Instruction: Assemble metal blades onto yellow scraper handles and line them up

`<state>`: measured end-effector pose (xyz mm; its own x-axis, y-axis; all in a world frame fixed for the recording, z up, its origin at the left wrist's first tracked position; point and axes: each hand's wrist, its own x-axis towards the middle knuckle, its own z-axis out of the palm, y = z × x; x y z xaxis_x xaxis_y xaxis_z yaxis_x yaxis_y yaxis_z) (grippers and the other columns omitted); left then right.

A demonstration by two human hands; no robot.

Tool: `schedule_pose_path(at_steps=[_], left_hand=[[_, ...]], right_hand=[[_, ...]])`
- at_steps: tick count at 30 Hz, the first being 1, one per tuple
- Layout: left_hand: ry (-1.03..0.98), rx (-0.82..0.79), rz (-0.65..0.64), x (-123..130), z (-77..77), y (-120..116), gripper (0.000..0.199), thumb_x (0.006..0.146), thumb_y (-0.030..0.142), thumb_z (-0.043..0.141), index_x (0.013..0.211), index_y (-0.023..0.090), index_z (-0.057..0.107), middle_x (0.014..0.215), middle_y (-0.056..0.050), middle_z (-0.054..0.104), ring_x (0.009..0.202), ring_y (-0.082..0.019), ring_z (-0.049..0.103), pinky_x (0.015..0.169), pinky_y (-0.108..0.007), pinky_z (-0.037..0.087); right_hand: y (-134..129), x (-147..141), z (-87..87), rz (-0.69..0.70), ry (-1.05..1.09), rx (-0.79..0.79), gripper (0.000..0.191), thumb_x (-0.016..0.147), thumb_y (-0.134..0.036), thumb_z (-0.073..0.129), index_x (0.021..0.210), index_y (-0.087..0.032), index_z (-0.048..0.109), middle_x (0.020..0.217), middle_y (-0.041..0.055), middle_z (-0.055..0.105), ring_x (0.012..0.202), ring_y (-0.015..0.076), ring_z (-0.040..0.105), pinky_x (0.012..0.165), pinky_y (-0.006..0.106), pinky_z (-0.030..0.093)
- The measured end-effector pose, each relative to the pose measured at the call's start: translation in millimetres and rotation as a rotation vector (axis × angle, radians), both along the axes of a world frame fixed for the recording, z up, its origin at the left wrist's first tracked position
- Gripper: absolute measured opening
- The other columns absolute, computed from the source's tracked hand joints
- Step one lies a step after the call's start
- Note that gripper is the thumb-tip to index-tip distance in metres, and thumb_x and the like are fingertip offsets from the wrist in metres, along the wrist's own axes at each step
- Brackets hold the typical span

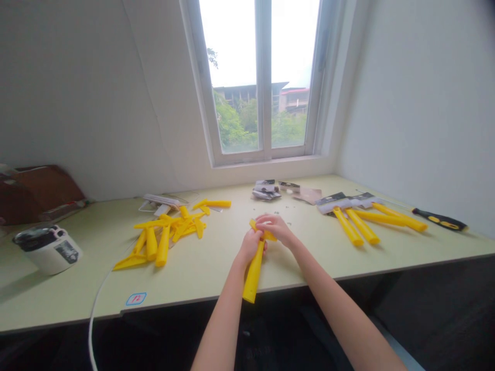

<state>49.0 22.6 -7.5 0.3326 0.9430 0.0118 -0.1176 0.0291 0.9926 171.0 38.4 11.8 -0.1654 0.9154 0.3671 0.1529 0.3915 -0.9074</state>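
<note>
Both hands meet over the front middle of the table. My left hand (252,246) is wrapped round the upper part of a yellow handle (252,275), whose wide end points down toward the table's front edge. My right hand (275,229) is closed at the handle's top, its fingers on the yellow head piece there. Fingers partly hide where the two parts meet. To the left lies a pile of yellow handles and pieces (162,245). On the right, several yellow handles (361,226) with metal blades lie side by side.
A black and yellow screwdriver (439,219) lies at the far right. Small packets (266,189) and tiny scattered bits sit below the window. A lidded white mug (52,252), a brown bag (38,193) and a white cable (95,304) are on the left.
</note>
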Motion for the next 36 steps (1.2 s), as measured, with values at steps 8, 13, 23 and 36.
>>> schedule_pose_path(at_steps=[8,13,23,36], left_hand=[[0.036,-0.010,0.010,-2,-3.0,2,0.022,0.073,0.024,0.037,0.090,0.013,0.047,0.041,0.004,0.045,0.032,-0.011,0.042,0.033,-0.022,0.033],[0.042,0.012,-0.010,-2,-3.6,2,0.021,0.072,0.023,0.037,0.087,0.012,0.048,0.043,0.002,0.047,0.033,-0.011,0.042,0.034,-0.022,0.034],[0.016,0.003,-0.007,-2,-0.8,1,0.028,0.072,0.028,0.041,0.095,0.013,0.047,0.046,0.004,0.046,0.034,-0.010,0.043,0.035,-0.021,0.035],[-0.034,-0.070,0.010,-3,-14.1,10,0.020,0.071,0.035,0.047,0.080,0.018,0.039,0.049,0.005,0.044,0.036,-0.009,0.043,0.036,-0.021,0.034]], right_hand=[[7,-1,1.6,-0.014,0.028,-0.276,0.015,0.057,-0.026,0.066,0.068,-0.016,0.066,0.062,-0.0006,0.061,0.061,0.0125,0.054,0.058,0.024,0.039],[13,-1,6.4,0.011,0.022,-0.408,0.013,0.054,-0.021,0.067,0.065,-0.015,0.064,0.058,-0.0014,0.058,0.055,0.0105,0.051,0.051,0.023,0.035],[23,8,-1.1,0.136,0.088,-0.500,0.027,0.056,-0.026,0.070,0.081,-0.017,0.063,0.071,0.0015,0.063,0.064,0.0124,0.057,0.056,0.023,0.040],[30,97,-25.6,-0.659,-0.425,-0.098,0.016,0.066,-0.025,0.054,0.067,-0.019,0.069,0.077,0.0070,0.069,0.076,0.0205,0.061,0.068,0.029,0.042]])
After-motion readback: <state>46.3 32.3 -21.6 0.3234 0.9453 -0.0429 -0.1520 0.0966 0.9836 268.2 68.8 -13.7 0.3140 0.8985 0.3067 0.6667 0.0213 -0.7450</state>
